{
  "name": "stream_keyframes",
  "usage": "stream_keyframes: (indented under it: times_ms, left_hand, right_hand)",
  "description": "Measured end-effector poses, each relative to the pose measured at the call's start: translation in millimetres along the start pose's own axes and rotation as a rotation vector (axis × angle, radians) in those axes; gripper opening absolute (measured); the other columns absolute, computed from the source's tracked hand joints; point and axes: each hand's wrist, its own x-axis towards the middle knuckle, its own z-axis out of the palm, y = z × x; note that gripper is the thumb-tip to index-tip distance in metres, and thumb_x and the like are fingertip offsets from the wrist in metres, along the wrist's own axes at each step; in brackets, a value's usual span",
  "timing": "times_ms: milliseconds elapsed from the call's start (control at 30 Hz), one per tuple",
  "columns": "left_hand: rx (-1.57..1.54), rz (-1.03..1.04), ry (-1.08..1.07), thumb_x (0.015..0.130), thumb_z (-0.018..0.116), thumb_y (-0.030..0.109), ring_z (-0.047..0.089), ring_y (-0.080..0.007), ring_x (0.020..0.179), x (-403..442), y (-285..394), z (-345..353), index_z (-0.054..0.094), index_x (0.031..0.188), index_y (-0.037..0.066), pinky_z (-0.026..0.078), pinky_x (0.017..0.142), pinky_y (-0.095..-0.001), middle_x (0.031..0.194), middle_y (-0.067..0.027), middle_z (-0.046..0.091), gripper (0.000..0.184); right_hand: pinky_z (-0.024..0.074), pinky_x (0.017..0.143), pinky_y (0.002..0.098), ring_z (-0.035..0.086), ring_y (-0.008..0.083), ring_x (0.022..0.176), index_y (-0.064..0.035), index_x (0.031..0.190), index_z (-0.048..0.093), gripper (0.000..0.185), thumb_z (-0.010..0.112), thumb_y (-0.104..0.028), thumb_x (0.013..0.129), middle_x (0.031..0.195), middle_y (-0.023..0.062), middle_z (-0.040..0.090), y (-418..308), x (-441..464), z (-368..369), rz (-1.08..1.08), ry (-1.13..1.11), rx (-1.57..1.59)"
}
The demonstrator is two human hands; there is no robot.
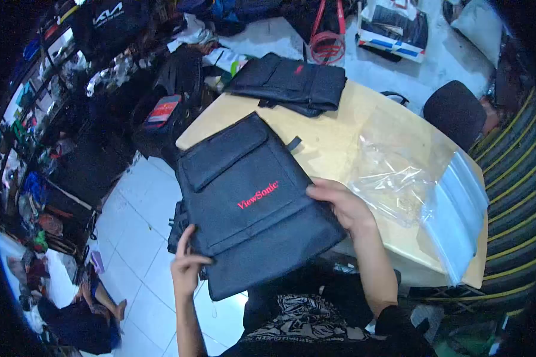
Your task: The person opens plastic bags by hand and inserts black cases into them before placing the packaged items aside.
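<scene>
Clutter [59, 113] surrounds a pale table [335, 134], its near edge overhung by a black bag [244, 205] lettered ViewSonic between a person's two hands. The right hand [349, 208] pinches one side, thumb on top, other fingers mostly hidden beneath; the left hand [187, 265] meets the opposite edge with fingers spread, its grip unclear. The bag's front flap [229, 159] lies down, contents hidden. Another black bag [289, 80] lies beyond, with clear plastic [393, 178] and blue plastic [457, 214] at right.
</scene>
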Motion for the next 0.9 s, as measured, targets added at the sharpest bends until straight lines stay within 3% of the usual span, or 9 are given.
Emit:
stream_keyframes:
  times_ms: [100, 233, 300, 333, 500, 600, 733, 833, 900]
  left_hand:
    - [-0.832, -0.293, 0.505, 0.089, 0.06, 0.024, 0.044, -0.0292, 0.13, 24.6, -24.4, 16.2, 0.053, 0.129, 0.007, 0.035, 0.106, -0.0396, 0.144, -0.0173, 0.043, 0.044]
    - [-0.91, -0.623, 0.238, 0.095, 0.048, 0.053, 0.043, -0.0351, 0.127, 69.9, -72.8, 25.5, 0.036, 0.142, 0.004, 0.034, 0.106, -0.0451, 0.136, -0.0131, 0.049, 0.069]
    - [-0.908, -0.562, 0.169, 0.088, 0.065, 0.04, 0.048, -0.0359, 0.122, 75.9, -92.0, 26.4, 0.031, 0.141, 0.0, 0.041, 0.103, -0.0458, 0.132, -0.0184, 0.05, 0.075]
    - [-0.797, -0.55, 0.165, 0.085, 0.069, 0.036, 0.05, -0.0363, 0.12, 77.3, -96.6, 26.0, 0.032, 0.14, 0.0, 0.043, 0.101, -0.0463, 0.131, -0.0197, 0.051, 0.075]
    - [-0.672, -0.438, 0.068, 0.06, 0.085, 0.016, 0.059, -0.0355, 0.108, 66.9, -66.9, 30.1, 0.038, 0.133, -0.005, 0.049, 0.095, -0.0451, 0.123, -0.0204, 0.055, 0.089]
    - [-0.563, -0.287, -0.042, 0.058, 0.086, 0.018, 0.059, -0.0333, 0.108, 65.9, -36.4, 29.8, 0.043, 0.129, -0.005, 0.048, 0.093, -0.042, 0.12, -0.0198, 0.057, 0.086]
    - [-0.202, -0.432, 0.267, 0.06, 0.085, 0.019, 0.057, -0.0286, 0.11, 62.8, 48.9, 50.4, 0.045, 0.126, -0.007, 0.044, 0.096, -0.0379, 0.121, -0.0173, 0.057, 0.082]
    - [-0.511, -0.147, 0.007, 0.062, 0.085, 0.025, 0.055, -0.0263, 0.111, 44.0, 33.9, 38.6, 0.042, 0.127, -0.006, 0.041, 0.098, -0.0369, 0.125, -0.0168, 0.055, 0.084]
    - [-0.355, -0.165, 0.156, 0.069, 0.085, 0.027, 0.061, -0.0227, 0.096, 50.2, 78.1, 61.9, 0.057, 0.11, -0.006, 0.047, 0.087, -0.0342, 0.106, -0.0129, 0.063, 0.06]
  right_hand:
    - [0.0435, 0.098, 0.0304, 0.057, 0.02, 0.113, 0.0075, 0.13, 0.046, 0.051, 0.063, 0.001, 0.083, 0.125, 0.0148, 0.059, 28.2, 8.8, -0.4, -0.055, 0.021, -0.03]
    - [0.0374, 0.105, 0.032, 0.048, 0.021, 0.123, 0.0075, 0.135, 0.04, 0.059, 0.063, 0.001, 0.082, 0.135, 0.0164, 0.048, 45.5, 0.0, 6.6, -0.125, 0.117, -0.351]
    - [0.0353, 0.106, 0.0325, 0.043, 0.0207, 0.128, 0.0071, 0.136, 0.038, 0.06, 0.062, 0.002, 0.082, 0.137, 0.0176, 0.045, 60.1, -7.1, -1.9, -0.194, 0.15, -0.634]
    - [0.0386, 0.104, 0.0328, 0.049, 0.0221, 0.122, 0.007, 0.137, 0.035, 0.063, 0.066, -0.003, 0.083, 0.134, 0.0196, 0.049, 62.2, -2.2, -8.6, -0.171, -0.105, -0.303]
    - [0.0483, 0.091, 0.0342, 0.063, 0.0258, 0.103, 0.005, 0.126, 0.05, 0.07, 0.08, -0.034, 0.076, 0.113, 0.0209, 0.063, 66.7, 6.6, -13.1, -0.104, 0.196, -0.559]
    - [0.0505, 0.087, 0.0365, 0.066, 0.0241, 0.1, 0.0024, 0.124, 0.053, 0.065, 0.078, -0.035, 0.077, 0.11, 0.0204, 0.066, 44.0, -9.9, 21.6, -0.348, 0.262, -0.623]
    - [0.0531, 0.079, 0.0352, 0.069, 0.0251, 0.089, 0.0021, 0.114, 0.058, 0.052, 0.078, -0.03, 0.077, 0.096, 0.0171, 0.07, 48.9, -33.0, 39.3, -0.596, 0.542, -0.598]
    - [0.0532, 0.077, 0.0344, 0.069, 0.023, 0.086, 0.0026, 0.108, 0.059, 0.047, 0.079, -0.025, 0.076, 0.093, 0.0166, 0.07, 50.5, -55.6, 34.1, -0.627, 0.717, -0.543]
    - [0.0528, 0.076, 0.0332, 0.069, 0.0211, 0.084, 0.0024, 0.103, 0.059, 0.044, 0.082, -0.021, 0.073, 0.091, 0.016, 0.07, 44.4, -79.0, 43.1, -0.636, 0.801, -0.511]
